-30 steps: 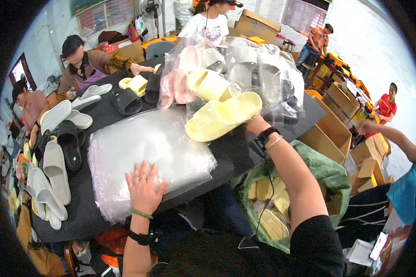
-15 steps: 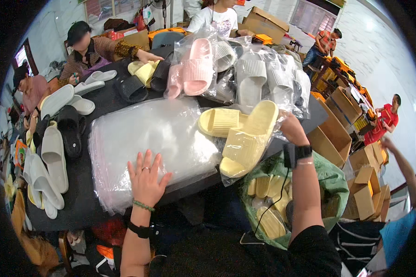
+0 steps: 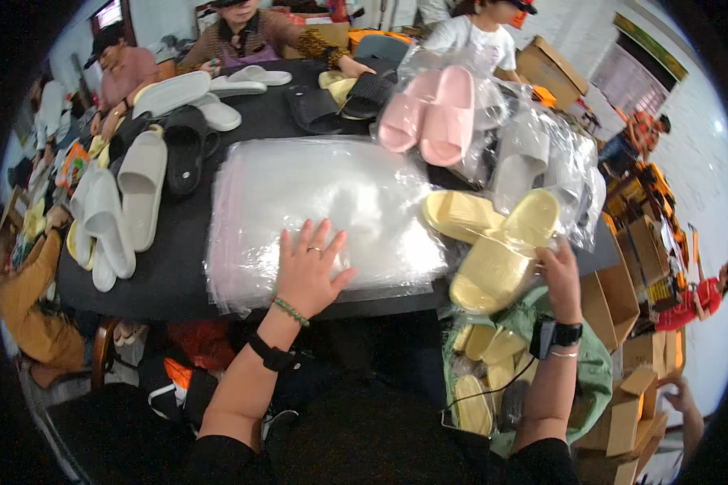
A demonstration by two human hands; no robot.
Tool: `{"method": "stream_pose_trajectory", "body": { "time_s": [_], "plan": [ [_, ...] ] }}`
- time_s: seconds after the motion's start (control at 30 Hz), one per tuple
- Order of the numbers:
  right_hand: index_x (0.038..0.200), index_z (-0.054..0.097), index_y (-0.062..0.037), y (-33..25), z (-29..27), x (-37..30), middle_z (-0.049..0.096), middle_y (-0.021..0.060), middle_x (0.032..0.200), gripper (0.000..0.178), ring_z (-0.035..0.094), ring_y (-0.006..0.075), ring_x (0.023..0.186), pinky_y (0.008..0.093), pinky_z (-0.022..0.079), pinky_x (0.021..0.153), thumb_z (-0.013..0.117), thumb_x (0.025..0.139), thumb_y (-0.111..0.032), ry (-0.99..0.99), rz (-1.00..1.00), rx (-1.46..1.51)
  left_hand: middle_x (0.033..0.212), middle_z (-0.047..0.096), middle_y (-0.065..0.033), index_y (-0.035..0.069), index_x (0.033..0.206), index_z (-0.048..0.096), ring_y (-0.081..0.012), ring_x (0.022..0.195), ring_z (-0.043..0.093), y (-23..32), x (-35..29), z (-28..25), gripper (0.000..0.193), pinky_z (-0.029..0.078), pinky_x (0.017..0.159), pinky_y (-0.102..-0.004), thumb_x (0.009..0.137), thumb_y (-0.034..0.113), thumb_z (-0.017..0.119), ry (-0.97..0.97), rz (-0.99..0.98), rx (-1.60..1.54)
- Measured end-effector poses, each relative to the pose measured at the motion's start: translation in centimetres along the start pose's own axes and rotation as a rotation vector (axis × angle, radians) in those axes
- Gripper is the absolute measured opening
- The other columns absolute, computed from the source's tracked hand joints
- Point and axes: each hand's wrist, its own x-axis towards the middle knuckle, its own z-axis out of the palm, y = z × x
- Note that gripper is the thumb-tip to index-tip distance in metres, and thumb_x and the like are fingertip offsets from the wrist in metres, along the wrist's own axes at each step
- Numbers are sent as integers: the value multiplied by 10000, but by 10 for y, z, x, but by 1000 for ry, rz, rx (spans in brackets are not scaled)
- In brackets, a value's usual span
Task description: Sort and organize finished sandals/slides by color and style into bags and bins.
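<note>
My left hand (image 3: 311, 273) lies flat with fingers spread on a stack of clear plastic bags (image 3: 299, 182) on the black table. At the table's right front edge, my right hand (image 3: 561, 279) has its fingers closed on the right side of a clear bag with a pair of yellow slippers (image 3: 500, 260) in it. One slipper lies crosswise over the other. The yellow pair partly covers the stack's right end. Just behind it are bagged pink slippers (image 3: 446, 113) and bagged grey slippers (image 3: 522, 158).
Loose white slippers (image 3: 105, 222) and black slippers (image 3: 186, 149) line the table's left side. Below the right edge, a green sack (image 3: 594, 364) holds more yellow slippers. Cardboard boxes (image 3: 615, 303) stand at the right. Across the table, a person's hand (image 3: 354, 66) touches black slippers.
My view has turned, so the table appears farther right and higher. The right hand has slid lower along the bag's right side. My left hand remains flat on the stack.
</note>
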Motion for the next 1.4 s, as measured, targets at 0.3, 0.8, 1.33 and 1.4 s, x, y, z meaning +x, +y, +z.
{"method": "stream_pose_trajectory", "body": {
  "time_s": [0.3, 0.8, 1.33, 1.4],
  "plan": [
    [1416, 454, 26, -150, 9, 44, 603, 108, 1286, 475, 576, 155, 1142, 292, 467, 954, 553, 957, -43, 31, -768, -272, 1505, 425, -148, 165, 1408, 524, -375, 1413, 341, 3, -2, -6, 638, 189, 1136, -644, 930, 588, 504, 11, -1, -31],
    [1146, 552, -9, -100, 217, 57, 685, 216, 863, 439, 701, 345, 768, 466, 548, 695, 685, 897, -344, -361, -688, -684, 1306, 607, -74, 172, 1276, 624, -321, 1204, 554, 5, 4, 12, 491, 430, 1035, -470, 876, 455, 641, 171, 43, -246],
    [1324, 415, -36, -14, 201, 16, 624, 114, 692, 462, 652, 184, 543, 311, 512, 512, 601, 901, -44, -461, -290, -381, 1451, 492, -151, 143, 1390, 529, -358, 1300, 483, 7, -4, 0, 651, 387, 1080, -494, 930, 603, 518, -313, -179, -258],
    [1308, 431, -31, -12, 193, 12, 633, 121, 674, 452, 649, 192, 517, 315, 507, 502, 605, 893, -64, -510, -189, -462, 1437, 504, -151, 155, 1402, 517, -361, 1294, 489, 5, 0, -5, 672, 385, 1079, -505, 917, 619, 528, -242, -140, -320]
  ]
}}
